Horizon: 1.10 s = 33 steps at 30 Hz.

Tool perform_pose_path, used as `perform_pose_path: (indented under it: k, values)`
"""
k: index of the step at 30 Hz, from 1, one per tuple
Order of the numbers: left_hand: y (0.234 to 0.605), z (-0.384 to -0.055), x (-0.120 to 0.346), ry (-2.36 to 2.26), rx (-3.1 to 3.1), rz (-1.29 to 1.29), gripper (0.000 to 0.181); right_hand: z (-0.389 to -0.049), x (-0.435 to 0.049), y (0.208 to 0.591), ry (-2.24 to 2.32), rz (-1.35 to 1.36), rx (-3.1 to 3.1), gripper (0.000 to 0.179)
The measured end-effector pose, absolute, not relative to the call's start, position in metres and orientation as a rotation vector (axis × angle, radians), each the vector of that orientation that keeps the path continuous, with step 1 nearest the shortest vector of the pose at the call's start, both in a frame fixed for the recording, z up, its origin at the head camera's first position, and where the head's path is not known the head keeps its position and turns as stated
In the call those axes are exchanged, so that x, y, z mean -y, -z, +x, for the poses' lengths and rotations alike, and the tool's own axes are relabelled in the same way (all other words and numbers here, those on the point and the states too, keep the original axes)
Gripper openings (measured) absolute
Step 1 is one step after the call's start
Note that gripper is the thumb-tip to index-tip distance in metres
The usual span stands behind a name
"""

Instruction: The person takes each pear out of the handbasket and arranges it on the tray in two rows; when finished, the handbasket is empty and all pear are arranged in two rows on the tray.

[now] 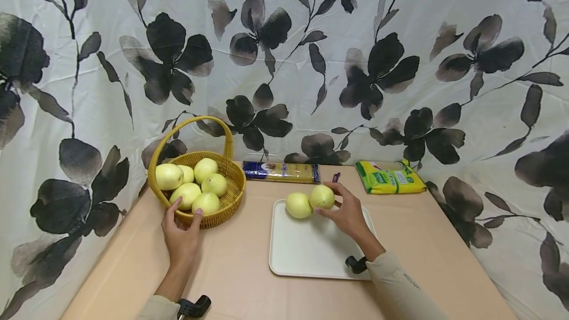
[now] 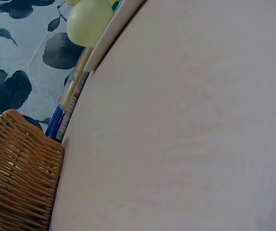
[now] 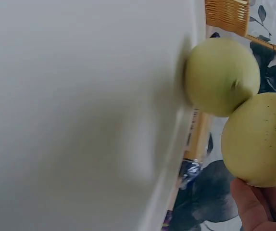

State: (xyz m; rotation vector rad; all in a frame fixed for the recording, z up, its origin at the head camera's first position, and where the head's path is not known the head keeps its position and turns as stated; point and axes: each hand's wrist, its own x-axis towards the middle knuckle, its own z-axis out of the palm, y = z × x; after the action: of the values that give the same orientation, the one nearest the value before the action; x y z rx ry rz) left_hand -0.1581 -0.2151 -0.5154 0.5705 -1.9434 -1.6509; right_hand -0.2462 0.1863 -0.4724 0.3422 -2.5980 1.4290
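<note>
A round yellow-green pear (image 1: 322, 197) is in the fingers of my right hand (image 1: 347, 211). It touches a second pear (image 1: 298, 205) that sits on the white tray (image 1: 306, 256), near its back edge. In the right wrist view, the held pear (image 3: 260, 139) is speckled and partly cut off by the frame. At the left stands a woven yellow basket (image 1: 231, 196) with a tall handle, holding several pears (image 1: 186, 195). My left hand (image 1: 180, 241) touches the front of this basket with spread thumb and fingers; the left wrist view does not show the hand.
A blue and yellow packet (image 1: 282, 172) lies along the back edge, behind the tray. Right of it is a green and yellow bag (image 1: 390, 178). A small purple object (image 1: 336, 177) lies between them. Floral cloth (image 1: 320, 73) hangs behind the beige tabletop (image 1: 235, 260).
</note>
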Motion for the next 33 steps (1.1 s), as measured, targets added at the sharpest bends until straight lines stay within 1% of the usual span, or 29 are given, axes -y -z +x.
perform_pose_path:
  k: [9,17,23,25,31,33]
  values:
    - [0.515,-0.157,0.216,1.653,1.947,0.566,0.067,-0.250,-0.183,0.493,-1.480,0.393,2.630,0.076]
    - [0.514,-0.157,0.215,1.690,1.930,0.557,0.067,-0.253,-0.172,0.501,-1.456,0.442,2.691,0.080]
    - [0.514,-0.158,0.214,1.692,1.928,0.548,0.066,-0.255,-0.172,0.501,-1.433,0.442,2.733,0.082]
    - [0.514,-0.159,0.214,1.689,1.926,0.548,0.066,-0.254,-0.173,0.499,-1.433,0.442,2.749,0.079]
    - [0.515,-0.159,0.214,1.692,1.922,0.540,0.067,-0.248,-0.176,0.494,-1.376,0.403,2.786,0.058]
    - [0.515,-0.159,0.214,1.692,1.919,0.540,0.066,-0.247,-0.176,0.494,-1.366,0.406,2.788,0.057]
